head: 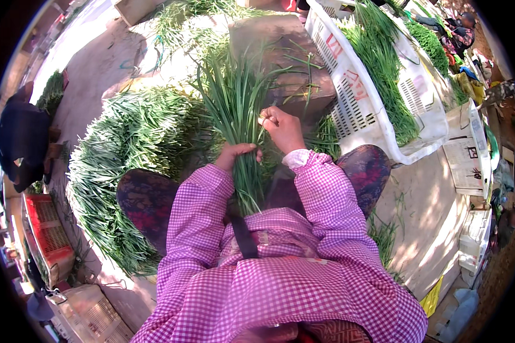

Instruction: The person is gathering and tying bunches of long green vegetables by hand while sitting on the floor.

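Note:
A loose bunch of long green leaves, probably garlic chives (236,103), is held upright before my lap. My left hand (238,155) grips it low down, thumb across the front. Beside the bunch, on its right, my right hand (282,128) has thumb and fingertips pinched together on a small pale leaf piece (262,120). Just beyond my hands stands a brown block-like stand (279,55) with stray leaves scattered over its top. At my left knee a large heap of cut chives (133,133) spreads out, its pale cut ends facing outward.
A white plastic crate (369,98) full of long green leaves (380,73) leans close on my right. Red (49,231) and beige crates (88,313) stand at the left rim. A person in dark clothing (23,133) is at far left, another person (459,36) at upper right.

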Tool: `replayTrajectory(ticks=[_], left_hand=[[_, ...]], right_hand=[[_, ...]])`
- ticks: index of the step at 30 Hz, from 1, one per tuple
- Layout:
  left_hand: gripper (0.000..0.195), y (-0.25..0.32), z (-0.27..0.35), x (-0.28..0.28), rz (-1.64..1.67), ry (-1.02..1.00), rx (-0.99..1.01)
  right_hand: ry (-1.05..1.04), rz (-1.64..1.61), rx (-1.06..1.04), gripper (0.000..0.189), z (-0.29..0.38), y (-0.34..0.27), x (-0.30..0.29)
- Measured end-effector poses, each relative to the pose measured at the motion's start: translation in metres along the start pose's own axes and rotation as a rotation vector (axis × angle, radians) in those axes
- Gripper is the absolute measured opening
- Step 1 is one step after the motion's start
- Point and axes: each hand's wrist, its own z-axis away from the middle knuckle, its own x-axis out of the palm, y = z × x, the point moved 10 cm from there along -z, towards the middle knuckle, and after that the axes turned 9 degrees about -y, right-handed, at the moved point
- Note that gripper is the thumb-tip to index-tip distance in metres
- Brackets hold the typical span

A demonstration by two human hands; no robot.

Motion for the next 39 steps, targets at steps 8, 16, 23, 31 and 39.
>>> replayTrajectory(ticks=[8, 16, 23, 31, 39], left_hand=[[0.012, 0.021, 0.0, -0.007, -0.078, 0.056, 0.232], [0.014, 0.025, 0.004, -0.004, -0.084, 0.1, 0.244], [0.014, 0.015, -0.001, -0.007, -0.216, 0.108, 0.159], [0.014, 0.015, 0.0, 0.013, -0.245, -0.02, 0.166], [0.011, 0.012, 0.001, 0.002, -0.171, 0.038, 0.162]], right_hand=[[0.16, -0.679, 0.267, 0.02, -0.004, 0.026, -0.044], [0.439, -0.01, -0.044, 0.027, -0.003, -0.003, -0.097], [0.268, 0.139, -0.103, 0.033, 0.002, -0.06, -0.091], [0.267, 0.312, -0.092, 0.015, -0.002, -0.04, -0.078], [0.468, -0.732, -0.019, 0.013, 0.001, 0.005, -0.122]])
